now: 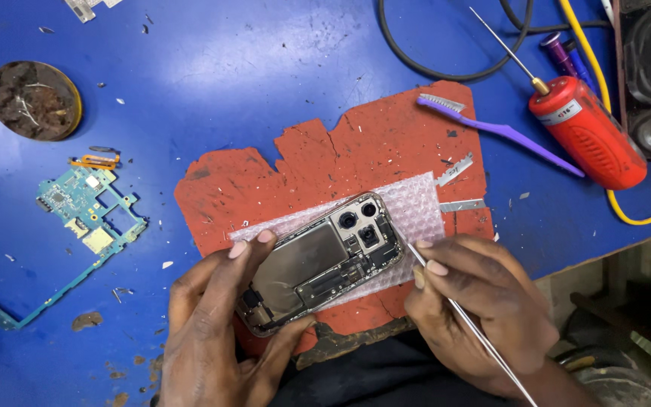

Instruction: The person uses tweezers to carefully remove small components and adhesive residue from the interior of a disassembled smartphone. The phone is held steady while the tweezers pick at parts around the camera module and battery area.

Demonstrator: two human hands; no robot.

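Observation:
An opened smartphone point(325, 260) with its insides and three camera lenses showing lies on a piece of bubble wrap point(416, 211) over a torn red mat point(356, 151). My left hand point(220, 316) grips the phone's near end, thumb and fingers on its edges. My right hand point(476, 301) holds a thin metal pick point(461, 316) whose tip rests at the phone's right edge by the cameras.
On the blue table point(212, 83) lie a teal circuit board point(84, 218) at left, a round dirty tin point(34, 100) at far left, a purple toothbrush point(491, 124), a red soldering tool point(589, 132), black and yellow cables point(431, 68), and small metal blades point(457, 169).

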